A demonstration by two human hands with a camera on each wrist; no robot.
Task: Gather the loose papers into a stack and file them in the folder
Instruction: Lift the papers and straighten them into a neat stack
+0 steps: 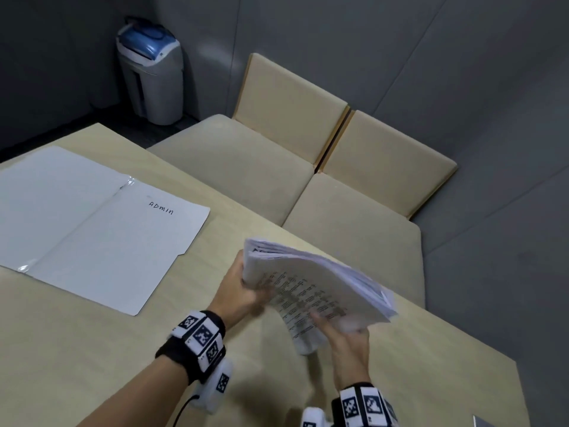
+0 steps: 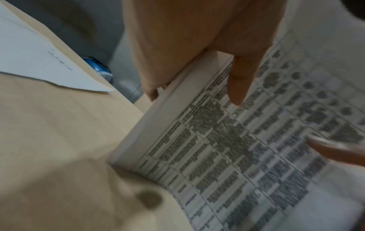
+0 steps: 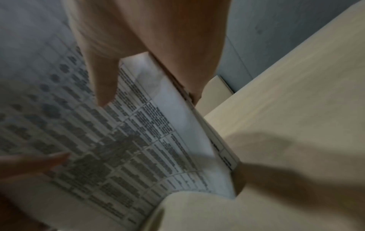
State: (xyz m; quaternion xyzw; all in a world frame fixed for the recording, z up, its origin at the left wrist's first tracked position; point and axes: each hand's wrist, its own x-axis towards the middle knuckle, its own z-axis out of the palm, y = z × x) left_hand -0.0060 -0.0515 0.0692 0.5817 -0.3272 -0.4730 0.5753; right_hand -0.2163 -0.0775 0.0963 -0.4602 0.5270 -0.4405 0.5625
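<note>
white printed sheets, a thick stack of papers (image 1: pixel 320 288), held up off the wooden table (image 1: pixel 92 349) by both hands, tilted, near corner drooping toward the tabletop (whether it touches, cannot tell). top sheet facing the person shows a printed table with rows of small text, too blurred to read.

left hand (image 1: pixel 243 291) clamps the stack's left edge: thumb on the printed face, fingers wrapped behind the edge. left wrist view confirms it, thumb (image 2: pixel 240 81) flat on the print and fingertips curled round the paper edge.

right hand (image 1: pixel 345 331) grips the lower right edge, thumb (image 3: pixel 104 79) pressed on the printed side, rest of the fingers behind the sheets. both hands closed around the stack, not loose.

folder (image 1: pixel 92 223) lies open flat on the table to the left of the hands, well apart from the stack, pale grey-white, "admin" handwritten near the top of its right leaf. no sheets visible in it.

both wrists wear black straps with white marker blocks, black-and-white square codes on them; a cable runs from the left one.

behind the table: two beige upholstered chairs (image 1: pixel 277 149) side by side, pushed against the table's far edge. paper shredder (image 1: pixel 152 72) (grey body, blue top) stands on the floor in the corner by the grey wall. small grey object corner at the bottom right edge of the head view, cannot tell what.
</note>
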